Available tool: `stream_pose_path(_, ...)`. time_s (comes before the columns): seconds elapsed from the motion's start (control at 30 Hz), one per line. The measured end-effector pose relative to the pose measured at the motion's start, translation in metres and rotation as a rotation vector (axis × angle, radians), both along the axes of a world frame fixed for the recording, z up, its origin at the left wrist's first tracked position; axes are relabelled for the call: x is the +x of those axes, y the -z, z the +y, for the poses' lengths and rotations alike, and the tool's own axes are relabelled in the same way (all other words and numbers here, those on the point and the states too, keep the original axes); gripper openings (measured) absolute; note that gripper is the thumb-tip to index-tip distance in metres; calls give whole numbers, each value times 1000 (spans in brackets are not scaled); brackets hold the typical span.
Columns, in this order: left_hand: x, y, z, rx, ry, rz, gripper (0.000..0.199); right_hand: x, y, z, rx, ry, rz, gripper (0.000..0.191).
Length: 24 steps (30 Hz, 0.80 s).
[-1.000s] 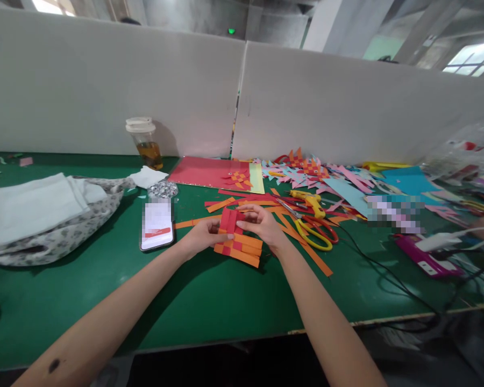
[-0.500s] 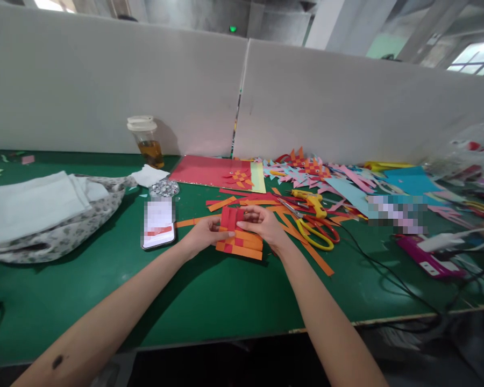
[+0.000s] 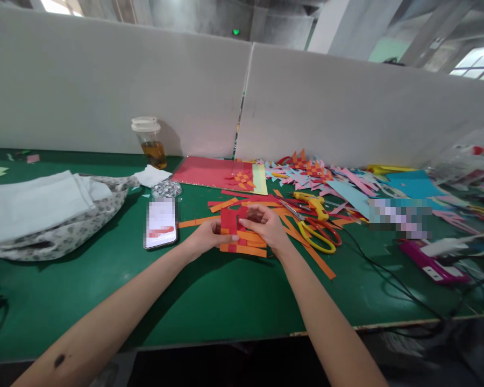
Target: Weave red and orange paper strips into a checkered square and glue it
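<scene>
Between my hands is a piece of woven paper strips (image 3: 248, 239), red strips running up and orange ones crossing them low down. My left hand (image 3: 207, 236) pinches its left edge, thumb on the front and fingers behind. At the upper right, my right hand (image 3: 266, 226) grips it, with the thumb on the red strips. Some fingertips are hidden behind the paper. Loose orange strips (image 3: 312, 255) and red strips lie beyond and to the right. Scissors (image 3: 317, 236) with yellow and red handles rest near my right hand, beside a yellow glue gun (image 3: 317, 204).
A phone (image 3: 161, 223) lies left of my hands. Behind it stand a lidded cup (image 3: 151, 142) and red paper (image 3: 205, 172). Pastel paper pieces (image 3: 294, 177) pile up along the partition (image 3: 116, 86). A purple power strip (image 3: 433, 263) with cables sits right, a patterned cloth bag (image 3: 84, 220) left.
The view has shifted slightly. The red strips in the woven piece look flatter and closer together at the left. Both hands keep hold of it.
</scene>
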State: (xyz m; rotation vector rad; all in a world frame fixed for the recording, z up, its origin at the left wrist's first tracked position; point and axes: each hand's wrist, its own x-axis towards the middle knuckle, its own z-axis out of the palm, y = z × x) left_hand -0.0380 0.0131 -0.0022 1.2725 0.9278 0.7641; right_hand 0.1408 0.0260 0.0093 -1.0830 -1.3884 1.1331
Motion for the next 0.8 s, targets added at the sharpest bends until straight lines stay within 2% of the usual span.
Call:
stream_pose_path(0.13, 2, 1, 1, 62, -1, -96, 39, 0, -2, -2, 5, -19, 9, 37)
stream_pose_path(0.27, 3, 3, 3, 159, -77, -76, 37, 3, -1, -1, -26, -104, -48, 41)
stream_pose_path(0.4, 1, 4, 5, 193, -129, -59, 39, 6, 1, 1, 8, -80, -169, 31)
stream_pose_path(0.57, 2, 2, 3, 133, -113, -101, 42, 8, 5, 4, 91, -48, -220, 23)
stream_pose_path(0.8, 4, 0, 0, 36, -82, -126, 44, 5, 3, 2, 35, -57, -225, 24)
